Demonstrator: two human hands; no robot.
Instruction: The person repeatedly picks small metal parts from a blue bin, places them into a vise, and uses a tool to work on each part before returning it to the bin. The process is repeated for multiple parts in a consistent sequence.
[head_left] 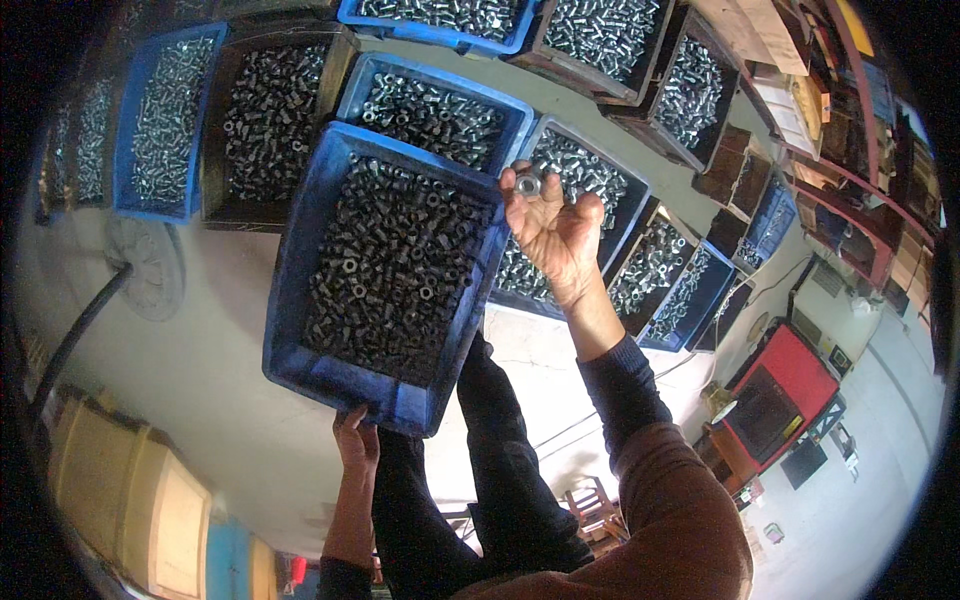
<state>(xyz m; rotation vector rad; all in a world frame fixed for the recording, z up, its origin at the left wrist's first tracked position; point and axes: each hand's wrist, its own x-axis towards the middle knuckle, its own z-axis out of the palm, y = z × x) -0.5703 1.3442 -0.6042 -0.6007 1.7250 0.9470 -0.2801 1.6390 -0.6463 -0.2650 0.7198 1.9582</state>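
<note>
A blue plastic bin (275,340) full of dark metal nuts (400,255) is tilted in front of me. My left hand (357,440) is closed on its near rim at the lower edge; most of those fingers are hidden under the bin. To the right of the bin, my right hand (556,235) is raised with the palm showing. A shiny round metal nut (527,185) with a hole through it sits at its fingertips. Behind that hand stands a grey-blue bin (625,215) of bright metal fittings.
More fittings fill another blue bin (440,70) behind mine, a wooden box (215,140) and a blue crate (125,160) at left, and boxes along the right. A round grey base with a dark pole (95,325) stands left. A red-framed machine (795,375) is at right.
</note>
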